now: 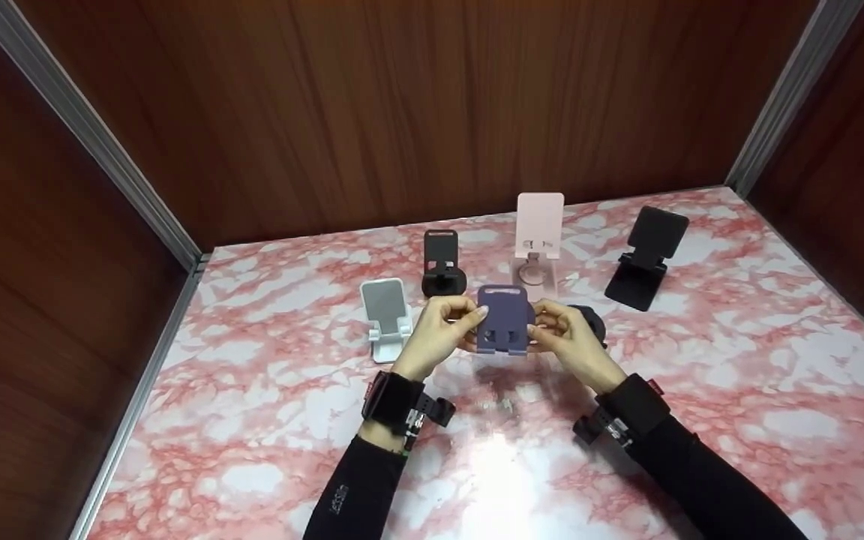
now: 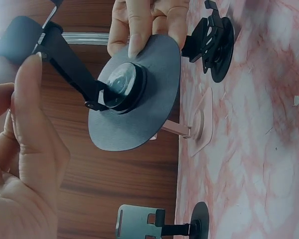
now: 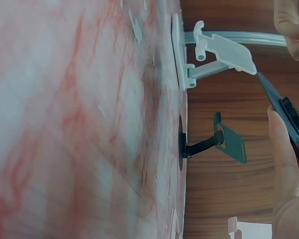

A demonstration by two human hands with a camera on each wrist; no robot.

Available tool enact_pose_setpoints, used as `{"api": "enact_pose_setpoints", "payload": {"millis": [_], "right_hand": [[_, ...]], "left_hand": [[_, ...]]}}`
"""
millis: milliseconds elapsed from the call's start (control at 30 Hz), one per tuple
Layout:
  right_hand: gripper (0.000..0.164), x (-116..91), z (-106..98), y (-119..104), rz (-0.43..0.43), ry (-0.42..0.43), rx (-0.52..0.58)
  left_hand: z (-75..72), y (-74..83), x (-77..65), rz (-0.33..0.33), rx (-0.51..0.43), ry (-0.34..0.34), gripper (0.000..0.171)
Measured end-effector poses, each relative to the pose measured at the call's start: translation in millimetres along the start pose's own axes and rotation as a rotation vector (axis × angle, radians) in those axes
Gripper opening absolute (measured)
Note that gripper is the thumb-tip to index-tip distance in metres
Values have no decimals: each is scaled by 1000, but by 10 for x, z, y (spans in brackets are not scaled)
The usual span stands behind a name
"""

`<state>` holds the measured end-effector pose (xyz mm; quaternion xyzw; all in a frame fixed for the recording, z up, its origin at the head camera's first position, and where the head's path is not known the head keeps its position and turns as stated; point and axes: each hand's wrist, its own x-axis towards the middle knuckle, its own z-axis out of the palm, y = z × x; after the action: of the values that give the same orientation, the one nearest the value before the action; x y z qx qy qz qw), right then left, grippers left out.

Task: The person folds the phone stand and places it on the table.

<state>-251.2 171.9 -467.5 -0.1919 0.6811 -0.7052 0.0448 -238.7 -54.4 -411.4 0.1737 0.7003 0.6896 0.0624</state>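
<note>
A purple phone stand [image 1: 502,319] is held up off the table between both hands. My left hand [image 1: 439,330] pinches the edge of its slotted plate between thumb and fingers; in the left wrist view the arm folds out from the plate to a round base [image 2: 162,74]. On the other side, my right hand [image 1: 571,334] grips that base by its rim, thumb on one face and fingers on the other. The right wrist view shows only part of the base [image 3: 278,102] and part of the right hand [image 3: 288,174].
Around the hands stand a white phone stand [image 1: 385,307], a black one on a round base [image 1: 441,247], a pink one [image 1: 541,217] and a black one at the right [image 1: 657,232]. A dark object [image 1: 591,322] is partly hidden behind the right hand. Wooden panels [image 1: 372,112] enclose the marbled table [image 1: 267,420].
</note>
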Motion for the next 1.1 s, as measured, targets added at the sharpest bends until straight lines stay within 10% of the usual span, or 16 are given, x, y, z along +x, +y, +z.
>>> {"api": "enact_pose_setpoints", "payload": {"millis": [1100], "right_hand": [[13, -5, 50, -93, -225, 189, -182]], "left_hand": [[23, -88, 10, -77, -17, -106, 24]]}}
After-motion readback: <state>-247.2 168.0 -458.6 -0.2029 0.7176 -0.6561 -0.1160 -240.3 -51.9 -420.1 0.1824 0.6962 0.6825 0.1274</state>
